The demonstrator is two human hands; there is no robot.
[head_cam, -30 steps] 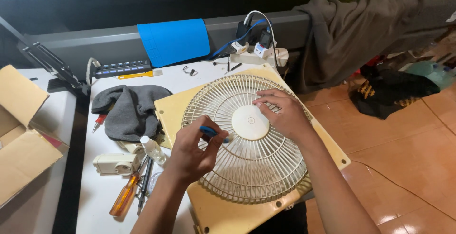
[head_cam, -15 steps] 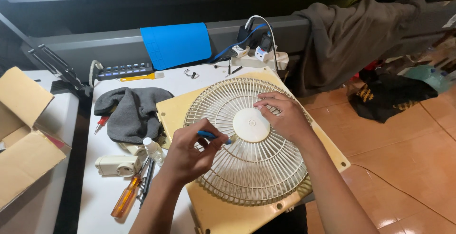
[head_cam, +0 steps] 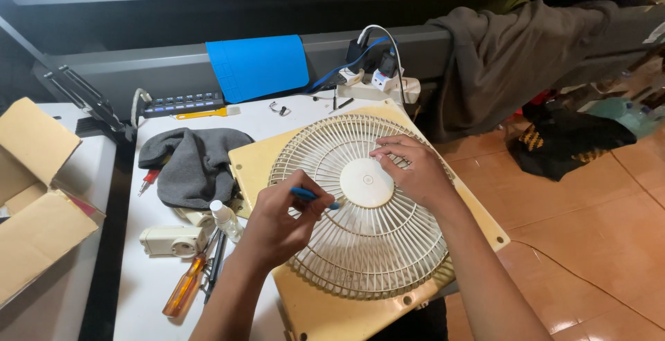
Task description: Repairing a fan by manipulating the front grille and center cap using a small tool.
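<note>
1. Holding a thin blue tool (head_cam: 313, 196), the left hand (head_cam: 277, 227) has its fingers closed tight around the handle. The tip points in at the ribs of the round cream fan grille (head_cam: 364, 206), near the smooth round cap (head_cam: 366, 182) in the middle.
2. The right hand (head_cam: 414, 173) lies flat on the grille, just right of the cap. Its fingers are spread and bent a little, pressing down. They hold nothing.
3. The grille sits on a square yellowish fan body (head_cam: 315, 313). The fan lies flat on the white desk (head_cam: 142, 292), and one corner sticks out over the edge.
4. I think the step is poking or prying at the grille with the tool while the other hand keeps it from sliding.
5. The next move looks like it needs a slow, careful push, because the ribs are thin and the tool could slip.
6. Left of the fan are a grey cloth (head_cam: 190, 164), a small white bottle (head_cam: 225, 218), a cream plug box (head_cam: 171, 240) and an orange-handled screwdriver (head_cam: 183, 287).
7. At the back I see a blue mat (head_cam: 258, 66) leaning up, a row of dark switches (head_cam: 181, 103) and a power strip (head_cam: 377, 85) with plugs in it.
8. An open cardboard box (head_cam: 38, 195) sits far left. A brown cloth (head_cam: 512, 60) hangs over a rail on the right, above an orange tiled floor (head_cam: 596, 230).
</note>
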